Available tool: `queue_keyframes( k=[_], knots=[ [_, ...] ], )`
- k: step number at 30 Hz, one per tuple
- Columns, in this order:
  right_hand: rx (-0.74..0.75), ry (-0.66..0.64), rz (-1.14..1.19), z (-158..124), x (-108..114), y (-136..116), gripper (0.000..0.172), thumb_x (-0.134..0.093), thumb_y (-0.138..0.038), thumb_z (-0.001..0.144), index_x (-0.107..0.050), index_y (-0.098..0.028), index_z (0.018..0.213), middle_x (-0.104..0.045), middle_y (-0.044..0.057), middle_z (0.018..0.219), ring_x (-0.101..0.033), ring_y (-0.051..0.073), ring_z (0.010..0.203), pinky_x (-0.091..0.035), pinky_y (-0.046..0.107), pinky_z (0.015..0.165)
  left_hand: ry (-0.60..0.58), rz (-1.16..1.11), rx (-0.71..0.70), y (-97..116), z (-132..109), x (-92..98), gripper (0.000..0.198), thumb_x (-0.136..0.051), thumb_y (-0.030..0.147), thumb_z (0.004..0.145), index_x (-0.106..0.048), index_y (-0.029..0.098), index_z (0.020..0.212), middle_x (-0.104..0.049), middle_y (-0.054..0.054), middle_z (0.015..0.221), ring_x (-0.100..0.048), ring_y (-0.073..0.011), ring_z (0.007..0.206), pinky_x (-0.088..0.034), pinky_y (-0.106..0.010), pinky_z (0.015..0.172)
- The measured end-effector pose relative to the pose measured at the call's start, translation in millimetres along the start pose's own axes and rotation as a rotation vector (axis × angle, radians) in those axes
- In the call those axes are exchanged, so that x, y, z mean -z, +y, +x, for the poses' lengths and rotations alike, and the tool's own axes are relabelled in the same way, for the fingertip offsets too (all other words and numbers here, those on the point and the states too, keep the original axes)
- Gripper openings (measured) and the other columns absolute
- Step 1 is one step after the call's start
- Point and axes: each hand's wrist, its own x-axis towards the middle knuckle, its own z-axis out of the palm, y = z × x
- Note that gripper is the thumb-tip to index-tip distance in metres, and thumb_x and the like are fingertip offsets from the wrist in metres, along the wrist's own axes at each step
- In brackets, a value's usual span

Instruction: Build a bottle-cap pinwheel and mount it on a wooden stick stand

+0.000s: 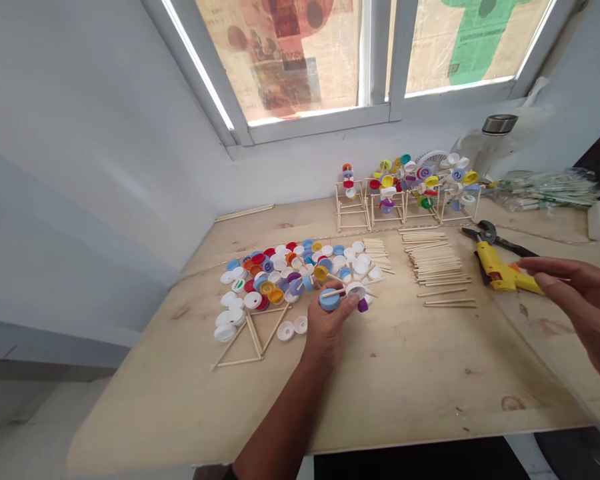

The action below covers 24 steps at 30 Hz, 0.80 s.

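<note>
My left hand [325, 327] is closed on a wheel of wooden sticks and bottle caps [356, 289]. Its hub is a white cap with sticks pointing outward, and blue and purple caps sit on some stick ends. At the right, my right hand [583, 300] is beside the handle of a yellow hot glue gun [503, 273], thumb and forefinger apart. The fingertips overlap the handle in view; whether they touch it I cannot tell. Black-handled pliers [510, 243] lie just behind the glue gun.
Loose bottle caps [280, 267] are heaped left of centre, with a stick frame [240, 362] in front. Cut sticks [437, 263] lie in rows. Several stick stands with cap wheels [387, 200] line the wall, near a bottle [497, 137] and bagged sticks [545, 189].
</note>
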Motion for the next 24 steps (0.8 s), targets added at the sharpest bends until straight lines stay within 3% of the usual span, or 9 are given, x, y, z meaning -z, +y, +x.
queue_keyframes(
  k=[1, 4, 6, 10, 15, 19, 22, 24],
  knots=[
    [0.062, -0.04, -0.128, 11, 1, 19, 0.036, -0.056, -0.048, 0.076, -0.073, -0.025, 0.098, -0.072, 0.009, 0.096, -0.064, 0.025, 0.08, -0.047, 0.036, 0.06, 0.009, 0.002, 0.005, -1, 1, 0.8, 0.046, -0.09, 0.024, 0.048, -0.061, 0.017, 0.084, -0.061, 0.005, 0.066, -0.055, -0.0095, 0.063, -0.042, -0.022, 0.065],
    [0.331, -0.137, -0.496, 39, -4, 71, 0.046, -0.045, -0.038, 0.083, -0.066, -0.012, 0.114, -0.066, 0.016, 0.116, -0.057, 0.031, 0.104, -0.042, 0.042, 0.087, 0.03, -0.009, 0.009, -4, 4, 2.3, 0.048, -0.09, 0.024, 0.046, -0.062, 0.017, 0.083, -0.061, 0.004, 0.068, -0.055, -0.0096, 0.064, -0.042, -0.022, 0.065],
    [0.357, -0.17, -0.649, 50, -11, 94, 0.047, -0.044, -0.034, 0.086, -0.061, -0.009, 0.122, -0.063, 0.018, 0.123, -0.054, 0.032, 0.109, -0.039, 0.042, 0.09, 0.023, -0.031, 0.008, -5, 5, 2.6, 0.049, -0.09, 0.025, 0.046, -0.061, 0.017, 0.084, -0.062, 0.004, 0.069, -0.055, -0.0099, 0.065, -0.042, -0.023, 0.066],
    [0.392, -0.245, -0.742, 58, -25, 110, 0.047, -0.043, -0.032, 0.089, -0.056, -0.01, 0.129, -0.056, 0.016, 0.134, -0.052, 0.03, 0.116, -0.037, 0.039, 0.09, 0.011, -0.066, -0.005, -5, 5, 2.1, 0.049, -0.09, 0.024, 0.047, -0.061, 0.017, 0.085, -0.064, 0.002, 0.071, -0.057, -0.0106, 0.067, -0.043, -0.023, 0.068],
    [0.446, -0.274, -0.717, 67, -34, 115, 0.04, -0.049, -0.027, 0.086, -0.06, -0.01, 0.121, -0.056, 0.019, 0.133, -0.053, 0.027, 0.116, -0.037, 0.037, 0.091, 0.016, -0.068, -0.028, -2, 2, -0.8, 0.044, -0.089, 0.023, 0.049, -0.062, 0.017, 0.083, -0.063, 0.003, 0.071, -0.058, -0.0104, 0.067, -0.043, -0.024, 0.069],
    [0.344, -0.279, -0.687, 71, -35, 113, 0.036, -0.057, -0.034, 0.082, -0.061, -0.016, 0.113, -0.061, 0.019, 0.124, -0.061, 0.027, 0.1, -0.04, 0.038, 0.076, 0.026, -0.075, -0.041, 2, 0, -4.3, 0.043, -0.089, 0.025, 0.047, -0.062, 0.017, 0.08, -0.062, 0.004, 0.068, -0.056, -0.0097, 0.063, -0.043, -0.024, 0.067],
    [0.115, -0.241, -0.61, 72, -36, 100, 0.043, -0.06, -0.04, 0.078, -0.06, -0.021, 0.117, -0.066, 0.016, 0.114, -0.063, 0.028, 0.085, -0.039, 0.037, 0.061, 0.028, -0.086, -0.042, 3, 1, -5.0, 0.043, -0.089, 0.024, 0.047, -0.062, 0.017, 0.08, -0.061, 0.004, 0.066, -0.056, -0.0096, 0.062, -0.042, -0.024, 0.067],
    [-0.034, -0.182, -0.487, 72, -39, 85, 0.041, -0.06, -0.04, 0.077, -0.062, -0.023, 0.114, -0.069, 0.015, 0.105, -0.064, 0.028, 0.08, -0.039, 0.037, 0.059, 0.029, -0.095, -0.047, 2, 1, -4.3, 0.043, -0.089, 0.024, 0.048, -0.063, 0.017, 0.08, -0.062, 0.004, 0.066, -0.056, -0.0096, 0.063, -0.042, -0.023, 0.067]
  ],
)
